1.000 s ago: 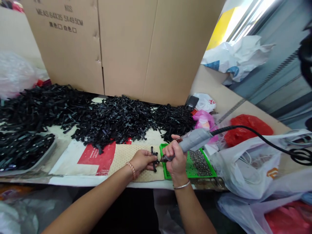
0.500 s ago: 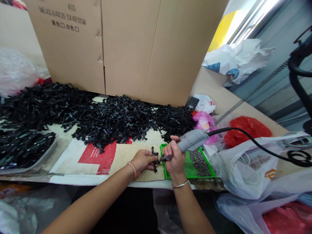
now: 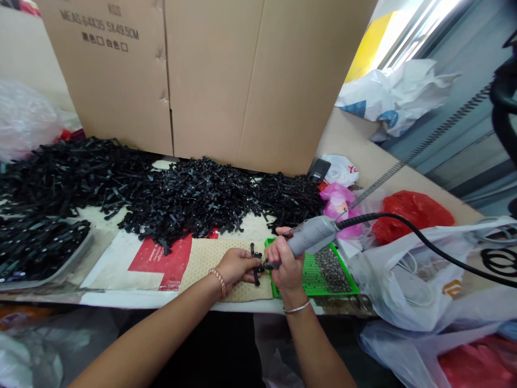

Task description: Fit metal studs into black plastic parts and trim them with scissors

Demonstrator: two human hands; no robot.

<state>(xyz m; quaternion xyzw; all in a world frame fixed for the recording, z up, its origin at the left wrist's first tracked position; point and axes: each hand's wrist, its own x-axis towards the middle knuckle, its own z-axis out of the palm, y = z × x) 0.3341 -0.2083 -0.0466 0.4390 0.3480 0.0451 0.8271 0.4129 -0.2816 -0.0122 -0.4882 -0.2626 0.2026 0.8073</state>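
My left hand pinches a small black plastic part over the beige textured mat. Wrapped round a grey electric screwdriver, my right hand holds the tool tilted, its tip pointing left at the black part. The tip is at or very close to the part; whether a screw sits between them is too small to tell. Just under and beside my right hand lies a green perforated tray, with many small metal screws gathered at its right side.
Heaps of black parts spread along the back, before a large cardboard box. A clear tub of black parts stands at left. Plastic bags crowd the right. The tool's black cable and a coiled spring cross there.
The screwdriver and my right hand have shifted slightly left, the tip moving closer to the black part. My left hand keeps its hold almost unmoved.
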